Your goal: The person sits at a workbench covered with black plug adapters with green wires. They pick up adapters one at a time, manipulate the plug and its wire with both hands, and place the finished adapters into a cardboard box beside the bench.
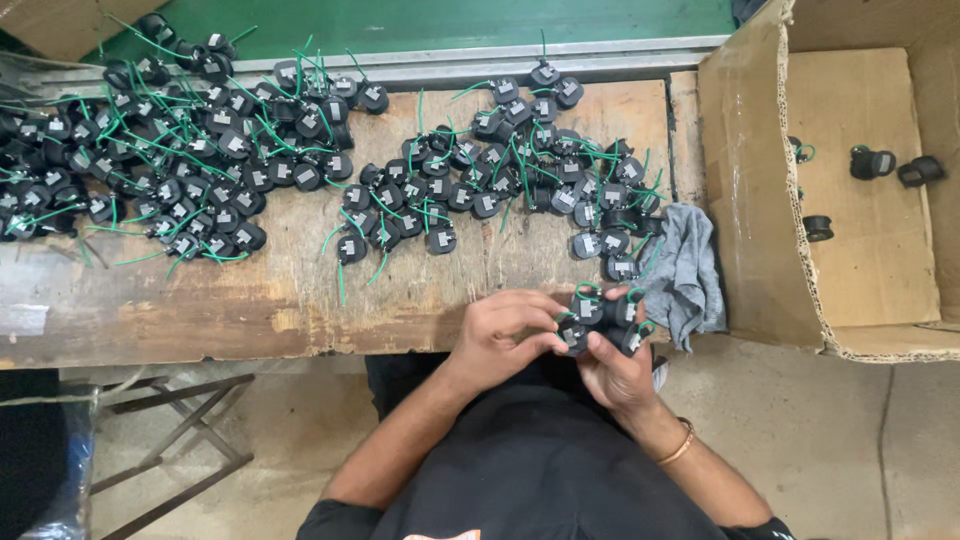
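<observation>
A worn wooden bench [250, 300] runs across the view, with a green surface [450, 20] behind its metal edge and bare floor below. Both hands meet at the bench's near edge. The right hand [620, 370] is curled around a cluster of small black round parts [600, 315] with green wire leads — about four can be counted, though the fingers hide some. The left hand [505, 335] has its fingertips pinched on the cluster's left side, thumb and forefinger closed on one part.

Beyond the fingertips, black parts lie scattered in two heaps — one middle heap [520, 170] just ahead of the hands, one larger heap [170, 150] far off past the left hand. Each holds dozens; too tangled for an exact count.

Just beside the right hand's knuckles lies one grey cloth [685, 275]. Further out on that side stands one open cardboard box [860, 260], with about five black parts [872, 162] loose inside. A gold bangle [680, 445] circles the right wrist.
</observation>
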